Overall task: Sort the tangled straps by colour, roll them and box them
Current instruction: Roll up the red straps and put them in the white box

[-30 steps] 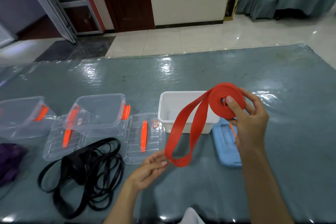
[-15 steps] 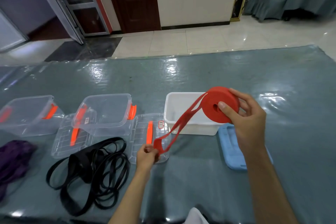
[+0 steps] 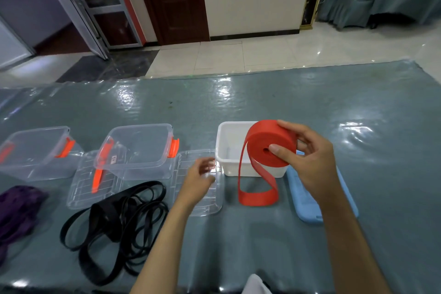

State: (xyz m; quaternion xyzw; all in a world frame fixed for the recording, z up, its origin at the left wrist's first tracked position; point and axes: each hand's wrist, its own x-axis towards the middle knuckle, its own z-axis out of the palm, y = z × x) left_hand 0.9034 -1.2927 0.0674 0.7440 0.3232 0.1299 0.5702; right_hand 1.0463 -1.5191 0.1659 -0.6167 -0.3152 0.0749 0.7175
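Straps, black and flat, lie nearest me in a tangled heap [image 3: 114, 227] on the grey-blue plastic-covered table [image 3: 262, 246], with a dark purple bundle [image 3: 16, 210] at the far left edge. My left hand [image 3: 199, 180] hovers just above the clear plastic lid [image 3: 200, 200], blurred, its fingers loosely curled and holding nothing. My right hand [image 3: 307, 164] grips the wide red flat strap, wound into a thick roll [image 3: 270, 143], with my thumb pressed across the roll's face near its centre hole and my fingers wrapped round the far rim. The roll is held up in the air in front of the white opaque plastic box [image 3: 229, 150], and a short loop of unwound strap hangs from it down to the table beside the light blue plastic lid [image 3: 305, 205]. To finish the roll well, I judge that my left hand should catch that hanging loop and feed it flat and taut, while my thumb stays on the face so the layers do not telescope or spring loose. The windings look even and snug, the webbing matte, bright and untwisted. Farther left stand two clear plastic boxes with orange latches [image 3: 136, 150], both apparently empty.
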